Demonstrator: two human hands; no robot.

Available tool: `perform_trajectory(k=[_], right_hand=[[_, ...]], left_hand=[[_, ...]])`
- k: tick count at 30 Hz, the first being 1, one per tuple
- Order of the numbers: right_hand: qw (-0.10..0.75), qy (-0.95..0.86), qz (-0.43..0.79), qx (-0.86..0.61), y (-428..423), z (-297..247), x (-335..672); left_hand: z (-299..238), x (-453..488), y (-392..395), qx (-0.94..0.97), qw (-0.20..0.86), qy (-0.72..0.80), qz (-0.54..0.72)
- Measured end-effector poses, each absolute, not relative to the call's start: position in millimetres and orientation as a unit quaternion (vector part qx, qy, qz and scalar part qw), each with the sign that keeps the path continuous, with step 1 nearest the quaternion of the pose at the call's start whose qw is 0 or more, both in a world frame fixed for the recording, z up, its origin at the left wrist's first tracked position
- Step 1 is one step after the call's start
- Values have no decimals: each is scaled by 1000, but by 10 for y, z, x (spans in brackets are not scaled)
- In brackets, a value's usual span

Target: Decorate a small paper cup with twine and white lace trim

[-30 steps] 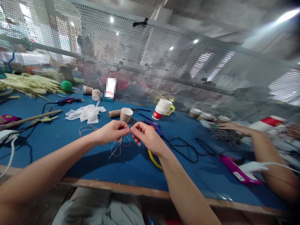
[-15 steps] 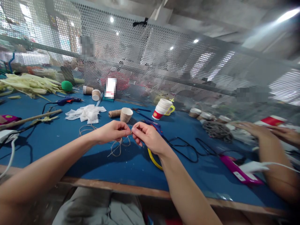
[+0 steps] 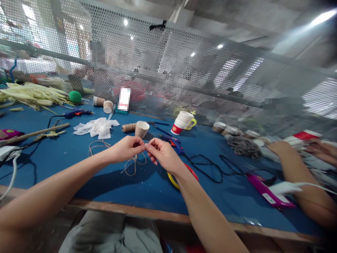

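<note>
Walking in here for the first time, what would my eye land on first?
Probably the left hand and right hand, their fingers pinched close together mid-picture, with thin twine looping below. Just beyond them stands a small beige cup; farther back and to the right is a white cup stack with a yellow handle. A magenta power strip glows at the right.

The small cup (image 3: 141, 131) is tan outside, off-white inside, on a blue surface (image 3: 105, 186). Nearer than it, loose twine (image 3: 135, 162) shows beige. Left of it, cloth (image 3: 100, 128) is plain white; right, stacked cups (image 3: 180, 123) are white (banded red).
</note>
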State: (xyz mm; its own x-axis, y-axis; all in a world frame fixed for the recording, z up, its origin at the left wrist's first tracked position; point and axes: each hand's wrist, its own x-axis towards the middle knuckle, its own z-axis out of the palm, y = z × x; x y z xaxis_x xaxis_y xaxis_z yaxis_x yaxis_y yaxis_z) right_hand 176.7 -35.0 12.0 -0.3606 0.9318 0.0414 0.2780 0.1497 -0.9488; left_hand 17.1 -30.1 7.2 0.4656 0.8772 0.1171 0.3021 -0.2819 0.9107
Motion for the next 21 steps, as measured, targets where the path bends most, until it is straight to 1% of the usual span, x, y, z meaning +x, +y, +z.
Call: perform_trajectory(k=[2,6,12,15,21], right_hand=[[353,-675,476,-440,-350,114,1764],[357,-661,507,-422,-348,126,1782],[354,-655,524,-413,-342,145,1800],[350,-665,524,-401,-344,145,1813],[333,-682,512,-402,-348,149,1839]], left_hand=[[74,169,-298,730,450,402,321],[96,143,-307,717,496,379,312],[116,129,-327,717,502,371,310],[127,137,-332,724,493,375,305],[153,142,-335,755,438,376,312]])
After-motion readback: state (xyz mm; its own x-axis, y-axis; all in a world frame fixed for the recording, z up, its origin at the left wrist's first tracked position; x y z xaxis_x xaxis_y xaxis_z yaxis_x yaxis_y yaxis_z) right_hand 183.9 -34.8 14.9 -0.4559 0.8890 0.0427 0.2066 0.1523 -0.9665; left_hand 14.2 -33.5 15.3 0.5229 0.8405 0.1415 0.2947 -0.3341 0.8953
